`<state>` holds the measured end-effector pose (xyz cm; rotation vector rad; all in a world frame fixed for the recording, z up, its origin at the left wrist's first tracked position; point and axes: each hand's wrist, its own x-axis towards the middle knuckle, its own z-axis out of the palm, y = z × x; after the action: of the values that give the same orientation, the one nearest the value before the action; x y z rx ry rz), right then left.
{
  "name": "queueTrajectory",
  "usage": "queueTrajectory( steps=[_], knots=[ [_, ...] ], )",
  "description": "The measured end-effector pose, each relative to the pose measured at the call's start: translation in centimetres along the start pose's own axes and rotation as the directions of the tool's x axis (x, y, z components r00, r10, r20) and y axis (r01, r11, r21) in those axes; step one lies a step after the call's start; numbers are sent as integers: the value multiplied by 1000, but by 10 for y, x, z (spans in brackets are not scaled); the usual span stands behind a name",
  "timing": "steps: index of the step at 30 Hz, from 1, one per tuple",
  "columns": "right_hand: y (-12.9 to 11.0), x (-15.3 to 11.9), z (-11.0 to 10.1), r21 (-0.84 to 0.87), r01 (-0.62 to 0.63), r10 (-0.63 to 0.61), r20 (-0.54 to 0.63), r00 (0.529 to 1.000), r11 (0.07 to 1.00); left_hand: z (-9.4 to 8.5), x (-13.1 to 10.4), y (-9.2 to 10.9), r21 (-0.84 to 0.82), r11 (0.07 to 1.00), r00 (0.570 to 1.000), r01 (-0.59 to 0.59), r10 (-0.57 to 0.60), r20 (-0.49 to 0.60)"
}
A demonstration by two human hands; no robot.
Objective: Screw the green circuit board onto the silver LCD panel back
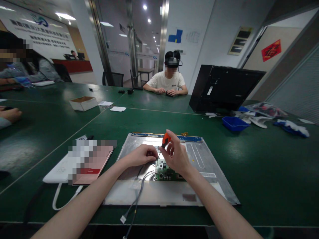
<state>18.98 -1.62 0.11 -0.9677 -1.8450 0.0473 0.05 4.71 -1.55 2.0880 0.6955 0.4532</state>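
A silvery flat display panel (211, 166) lies in front of me with a green circuit board (161, 174) on its middle. My right hand (176, 156) is closed around a screwdriver (165, 140) with an orange and black handle. It leans over the board, and its shaft points down at the upper left corner. There my left hand (142, 155) is closed in a pinch beside the screwdriver's tip; what it pinches is too small to make out. Grey cables (142, 186) run from the board's left side over the panel's near edge, one ending in a white connector (123, 218).
Left of the panel lie a white power bank-like device (58, 167) and a pink one (99, 162), with a white cable (56, 199). Beyond are a cardboard box (84, 104), a black monitor housing (224, 88) and a blue tray (235, 123). A person (171, 79) sits opposite; others sit left.
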Motion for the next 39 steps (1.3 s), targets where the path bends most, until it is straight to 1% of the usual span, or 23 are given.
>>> queueTrajectory(
  steps=[5, 12, 16, 19, 23, 30, 34, 39],
  knots=[
    [2, -1, -1, -4, -15, 15, 13, 1000, 1000, 0, 0, 0, -24, 1000, 1000, -10, 10, 3],
    [-2, -1, -4, 49, -31, 28, 71, 997, 998, 1, 0, -5, -10, 1000, 1000, -14, 14, 4],
    [-1, -1, -2, 30, -29, 28, 48, 998, 999, 1, 0, -3, -5, 1000, 1000, -12, 12, -1],
    [1, -2, 0, 9, -3, 3, 17, 1000, 1000, 0, 1, -2, 1, 1000, 1000, -26, 26, 4],
    [0, -1, -1, -9, 20, -20, 9, 1000, 1000, 0, 1, -1, 4, 999, 999, -32, 32, 13],
    [-4, 0, -4, 51, 0, -4, 71, 997, 999, 0, 0, 0, -6, 1000, 1000, -16, 16, 8],
    [-3, 0, -3, 21, -9, 9, 39, 999, 1000, 1, 1, -3, -5, 1000, 1000, -4, 4, 6],
    [0, 0, -1, -15, 28, -28, -6, 1000, 1000, 0, 1, -2, -3, 1000, 999, -31, 31, 10]
  ],
)
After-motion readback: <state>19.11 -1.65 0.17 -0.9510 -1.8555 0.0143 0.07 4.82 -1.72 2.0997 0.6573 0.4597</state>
